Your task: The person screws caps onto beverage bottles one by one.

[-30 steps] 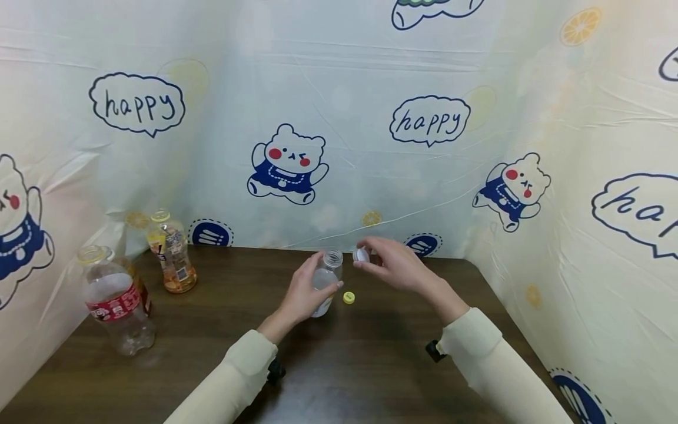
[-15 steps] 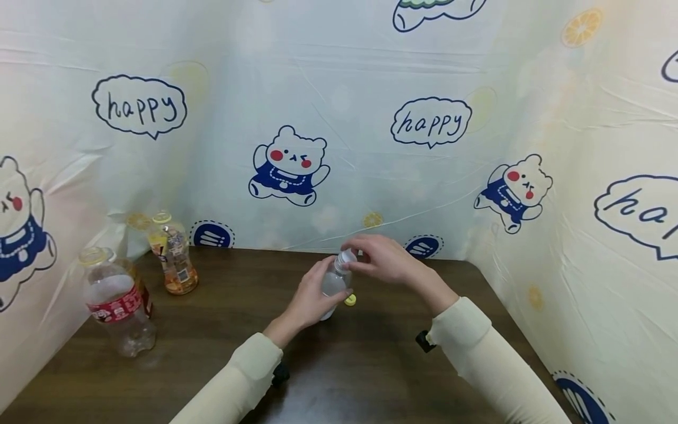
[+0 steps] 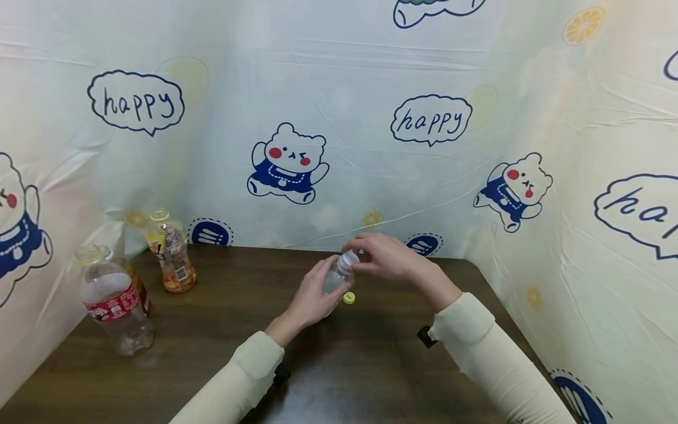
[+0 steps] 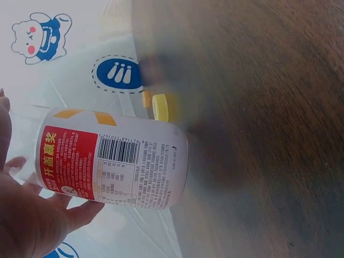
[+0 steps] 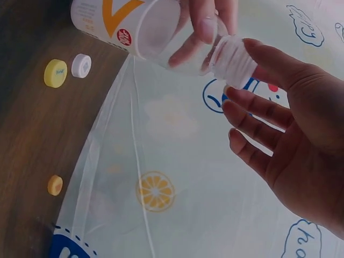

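My left hand (image 3: 312,294) grips a clear plastic bottle (image 4: 115,158) with a white, red and orange label around its lower part. The bottle leans a little to the right; whether its base touches the table cannot be told. A white cap (image 3: 346,259) sits at the mouth of the bottle, and my right hand (image 3: 389,259) pinches it between thumb and index finger. In the right wrist view the other fingers (image 5: 252,126) stay apart from the bottle. A yellow cap (image 3: 348,298) lies on the table just right of the bottle.
Beside the yellow cap lie another white cap (image 5: 81,65) and an orange cap (image 5: 55,185). At the left stand a red-labelled clear bottle (image 3: 119,303), an amber bottle (image 3: 139,282) partly behind it, and an orange-tinted bottle (image 3: 172,253). A printed curtain (image 3: 349,176) encloses the table (image 3: 222,335).
My right hand has moved left with the white cap and brought it onto the bottle's open mouth. My left hand has shifted slightly right with the bottle, which leans more.
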{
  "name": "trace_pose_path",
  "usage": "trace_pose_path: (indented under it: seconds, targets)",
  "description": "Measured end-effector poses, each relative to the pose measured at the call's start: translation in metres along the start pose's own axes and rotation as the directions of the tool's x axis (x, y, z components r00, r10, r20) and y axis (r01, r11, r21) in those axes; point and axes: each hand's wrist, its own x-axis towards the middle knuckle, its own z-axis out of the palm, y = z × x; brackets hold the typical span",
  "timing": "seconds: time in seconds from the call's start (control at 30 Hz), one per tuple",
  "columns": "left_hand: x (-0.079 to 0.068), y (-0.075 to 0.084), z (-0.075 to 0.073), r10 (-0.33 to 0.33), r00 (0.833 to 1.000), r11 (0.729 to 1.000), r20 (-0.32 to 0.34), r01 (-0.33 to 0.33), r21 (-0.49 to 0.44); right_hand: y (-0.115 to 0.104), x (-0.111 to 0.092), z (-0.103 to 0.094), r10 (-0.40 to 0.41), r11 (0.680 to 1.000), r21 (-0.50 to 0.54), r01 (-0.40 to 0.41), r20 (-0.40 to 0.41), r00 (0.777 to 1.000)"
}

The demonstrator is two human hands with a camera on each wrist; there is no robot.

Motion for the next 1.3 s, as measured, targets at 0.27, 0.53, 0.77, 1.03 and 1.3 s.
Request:
trace_pose_path:
  seconds: [0.27,0.53,0.77,1.03,1.3]
  targets:
    - [-0.002,0.000,0.001,0.004,1.000,1.000,0.028,-0.004,-0.014,-0.001,0.003,-0.003,-0.003,1.000,-0.018,0.003,0.017,1.000]
    - [-0.001,-0.001,0.001,0.037,0.999,0.999,0.016,-0.036,-0.010,-0.003,0.003,-0.008,0.116,0.990,-0.082,-0.111,0.060,0.991]
    - [-0.002,-0.002,0.000,0.013,1.000,1.000,0.027,-0.013,-0.024,-0.004,0.002,-0.014,0.082,0.997,-0.009,-0.082,0.134,0.988]
    - [-0.003,-0.002,0.000,0.003,0.999,1.000,0.047,-0.002,-0.028,-0.005,0.005,-0.010,0.052,0.998,-0.025,-0.049,0.144,0.988]
    - [-0.003,0.000,-0.002,0.010,0.998,1.000,0.058,-0.008,-0.026,-0.007,0.007,-0.005,0.148,0.978,-0.156,-0.135,0.071,0.986]
